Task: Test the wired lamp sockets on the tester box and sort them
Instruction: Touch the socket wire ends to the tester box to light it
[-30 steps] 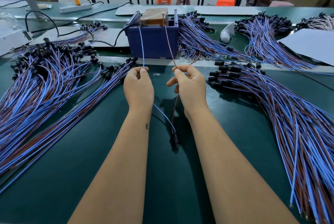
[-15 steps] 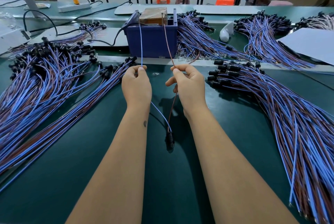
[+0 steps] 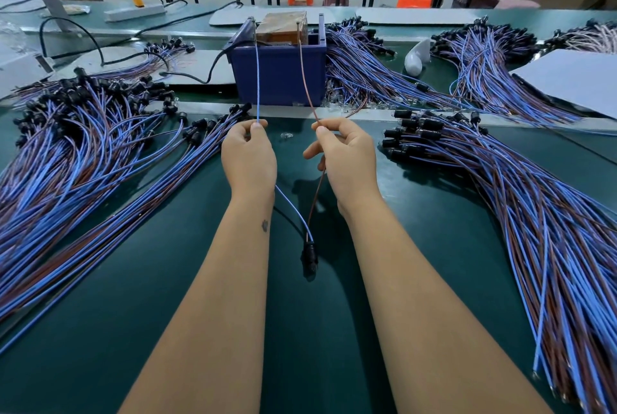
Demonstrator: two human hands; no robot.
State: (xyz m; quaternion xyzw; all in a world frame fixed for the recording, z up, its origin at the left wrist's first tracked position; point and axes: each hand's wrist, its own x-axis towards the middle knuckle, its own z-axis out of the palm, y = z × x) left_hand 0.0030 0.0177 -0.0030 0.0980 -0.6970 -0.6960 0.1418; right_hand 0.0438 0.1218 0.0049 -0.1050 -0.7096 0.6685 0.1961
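The left hand point(image 3: 248, 154) pinches a blue wire point(image 3: 257, 79) between thumb and fingertips, and the right hand point(image 3: 347, 156) pinches a brown wire point(image 3: 305, 79) the same way. Both wires run up to two pins at the top of the blue tester box point(image 3: 278, 74), which stands at the far edge of the green worktop point(image 3: 167, 280). Below the hands the two wires meet at a black socket point(image 3: 309, 255) hanging between the forearms, just above the worktop. A heap of wired sockets point(image 3: 66, 153) lies to the left, another heap point(image 3: 534, 213) to the right, and more behind the box point(image 3: 364, 69). A white bulb point(image 3: 415, 58) lies beyond.
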